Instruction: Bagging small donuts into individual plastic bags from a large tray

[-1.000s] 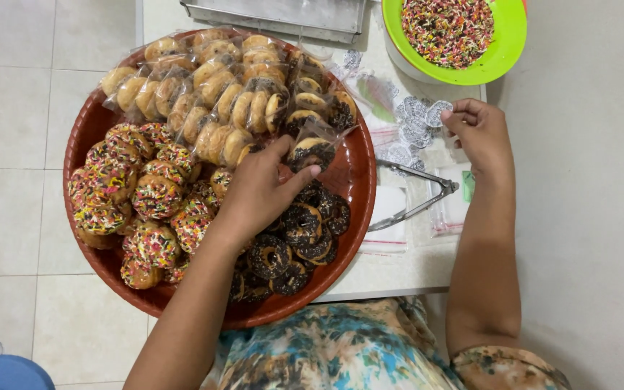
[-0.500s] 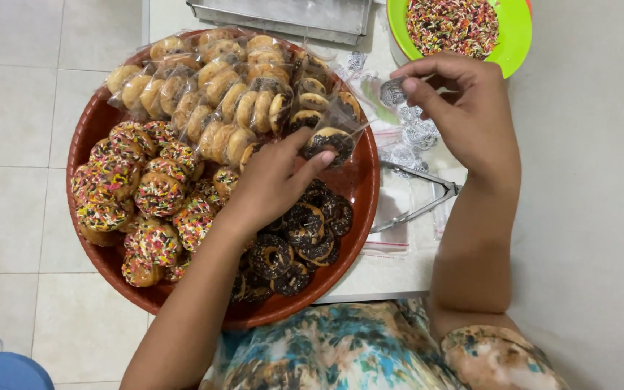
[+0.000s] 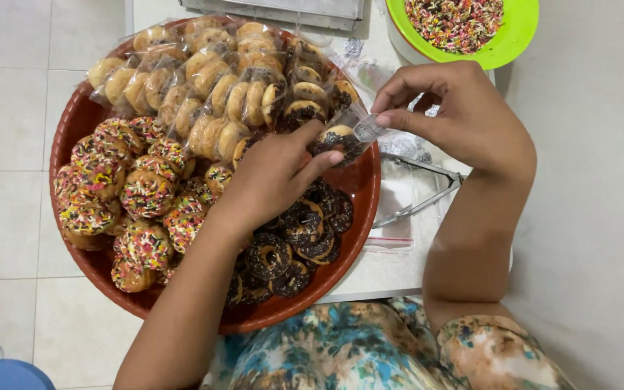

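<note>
Left hand (image 3: 272, 177) pinched a chocolate mini doughnut (image 3: 337, 139) at the right rim of the round red tray (image 3: 359, 195), fingers curled. Right hand (image 3: 464, 115) nipped the small clear bag (image 3: 362, 128) touching the doughnut. Clear packs of plain doughnuts (image 3: 218, 79) filled the tray's far edge.

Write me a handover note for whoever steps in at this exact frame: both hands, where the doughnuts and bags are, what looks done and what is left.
Left hand: holds a chocolate-topped doughnut at the mouth of a clear bag.
Right hand: pinches the clear bag open.
Red tray: bagged doughnuts across the top, loose sprinkled doughnuts at left, loose chocolate doughnuts at front.
Metal tongs lie on the table; green bowl of sprinkles behind.
Done: several bags filled. Left: the loose doughnuts.
</note>
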